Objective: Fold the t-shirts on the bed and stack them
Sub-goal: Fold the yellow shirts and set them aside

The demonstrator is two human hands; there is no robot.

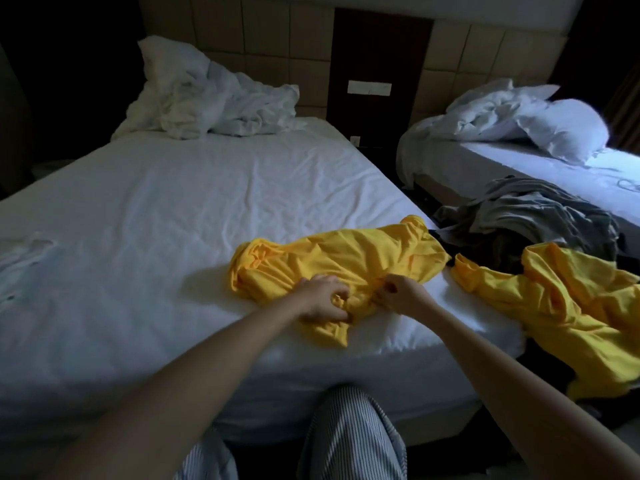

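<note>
My left hand [322,299] and my right hand [401,292] are both down on the crumpled yellow cotton t-shirt [339,258]. It lies bunched on the near right part of the bed with the white fitted sheet [173,220], close to the foot edge. The left fingers [332,289] are curled into the cloth at the shirt's near edge and grip a fold. The right fingers pinch a bit of fabric just beside them; the two hands are near each other but not touching. Most of the shirt spreads away from my hands, its far end reaching the bed's right edge.

Off that edge to the right lies a second rumpled yellow garment [554,299], apart from the first. Beyond it is a heap of grey clothing [540,209]. Crumpled white bedding [214,98] sits at the head of the bed. A second white bed [554,161] stands to the right. My blue-and-white striped trousers [349,434] show at the bottom.
</note>
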